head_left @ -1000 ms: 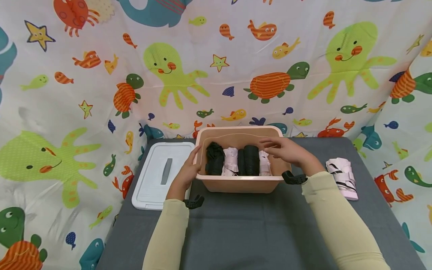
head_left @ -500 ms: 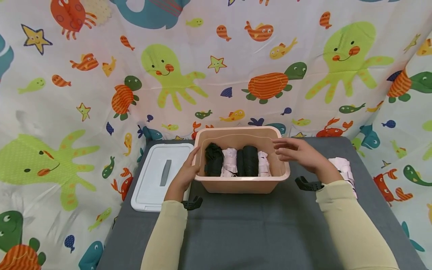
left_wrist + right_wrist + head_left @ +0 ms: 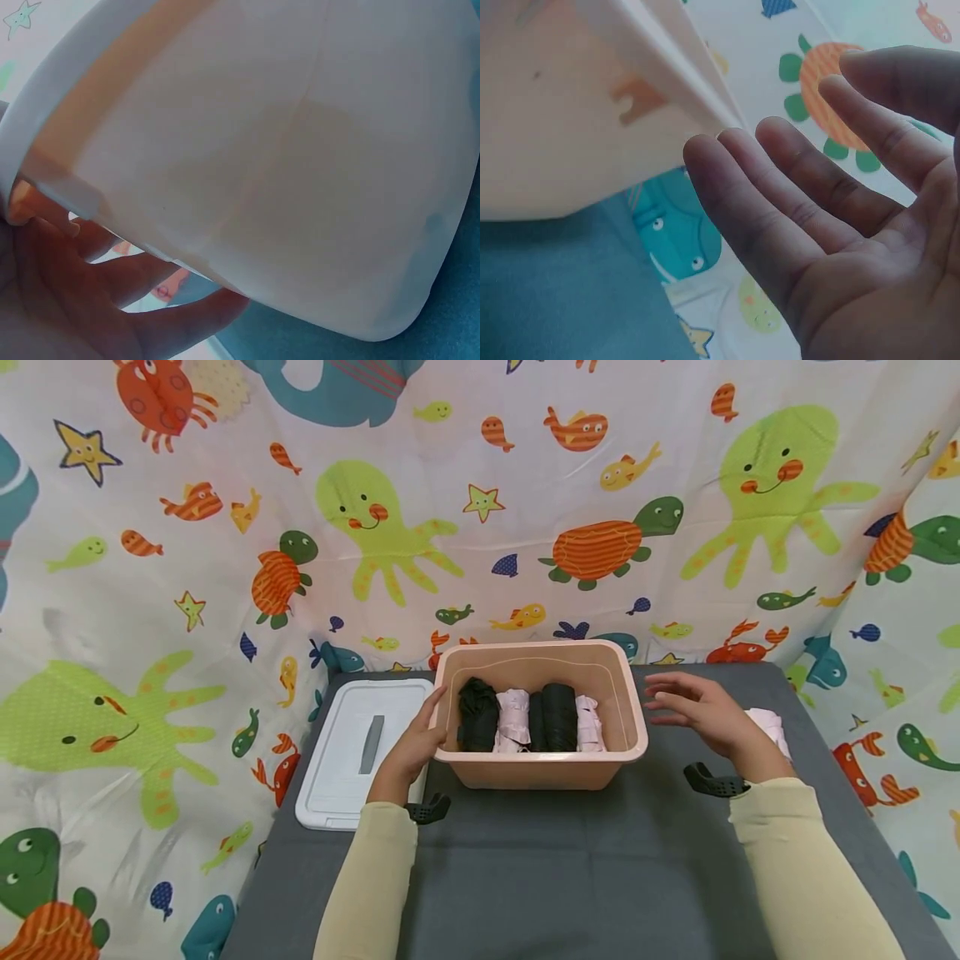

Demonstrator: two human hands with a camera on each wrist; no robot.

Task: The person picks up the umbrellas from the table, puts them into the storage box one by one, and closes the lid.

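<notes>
A peach plastic bin stands at the table's middle. Inside, dark rolled bundles alternate with pale pink ones in a row. My left hand holds the bin's left end by the rim, and its fingers lie against the outside wall in the left wrist view. To the right of the bin, my right hand hovers over the table, apart from everything. Its fingers are extended and slightly bent, with nothing in them. Behind that hand lies another pink bundle, mostly hidden.
A white lid with a grey handle lies left of the bin, partly behind my left hand. Dark grey cloth covers the table. A curtain printed with sea animals hangs close along the back and sides.
My right hand has drawn back from over the bin to the right, moving in front of the pink bundle there. My left hand stays at the bin's left end.
</notes>
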